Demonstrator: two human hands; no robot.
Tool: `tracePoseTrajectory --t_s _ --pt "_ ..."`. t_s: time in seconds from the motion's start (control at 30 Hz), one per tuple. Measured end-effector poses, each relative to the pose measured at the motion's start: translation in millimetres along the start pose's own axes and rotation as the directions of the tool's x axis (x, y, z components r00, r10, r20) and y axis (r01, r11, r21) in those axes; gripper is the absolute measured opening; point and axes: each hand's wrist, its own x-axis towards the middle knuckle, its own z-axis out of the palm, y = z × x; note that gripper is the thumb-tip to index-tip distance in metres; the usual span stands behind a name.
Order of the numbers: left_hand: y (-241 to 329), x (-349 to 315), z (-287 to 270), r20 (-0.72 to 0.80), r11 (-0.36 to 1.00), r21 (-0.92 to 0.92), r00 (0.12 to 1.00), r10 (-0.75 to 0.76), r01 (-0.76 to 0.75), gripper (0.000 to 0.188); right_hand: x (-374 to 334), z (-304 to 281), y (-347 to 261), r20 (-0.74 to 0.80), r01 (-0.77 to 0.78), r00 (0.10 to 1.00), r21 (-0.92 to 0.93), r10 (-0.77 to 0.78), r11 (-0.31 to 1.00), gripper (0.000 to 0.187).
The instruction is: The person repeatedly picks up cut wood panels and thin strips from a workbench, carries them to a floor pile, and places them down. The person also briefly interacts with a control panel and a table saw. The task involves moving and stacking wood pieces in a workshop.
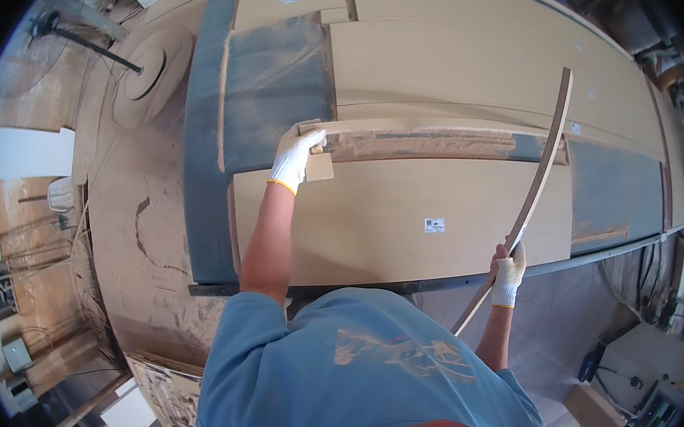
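My left hand (296, 162), in a white glove with a yellow cuff, is closed at the left end of a long, narrow board strip (424, 125) that runs across the bench. A small tan board piece (319, 168) shows beside the fingers; whether the hand also holds it, I cannot tell. Lower right, my gloved right hand (508, 274) is wrapped round a long thin wooden strip (545, 163). That strip slants up over the bench, its lower end passing beside my body. Between my hands lies a wide tan panel (392, 221) with a small white label.
More large panels (458, 54) lie on the far part of the dark, dusty bench (267, 81). Sawdust (149, 265) covers the floor at left, near a round-based stand (141, 75). Grey equipment (653, 365) with cables stands at lower right.
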Motion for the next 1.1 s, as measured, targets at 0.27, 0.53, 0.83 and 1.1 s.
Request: tracePoseTrajectory --t_s 0.27,0.53,0.83,1.1 --pt "84 -141 -5 0.052 0.876 -0.075 0.875 0.481 -0.477 0.021 57 37 -52 0.172 -0.053 0.984 0.086 0.037 0.995 0.02" --pt "65 -352 -189 -0.524 0.554 -0.279 0.608 0.596 -0.784 0.035 68 91 -78 0.4 0.275 0.871 0.082 -0.284 0.958 0.03" --pt "-16 -500 -235 -0.723 0.284 0.253 0.014 0.69 -0.925 0.048 31 377 -125 0.872 0.182 0.461 0.086 -0.162 0.979 0.02" --pt "-98 -526 -299 -0.907 0.929 0.33 -0.217 0.361 0.167 0.032 -115 526 -99 0.988 0.426 0.129 -0.128 0.08 0.895 0.025"
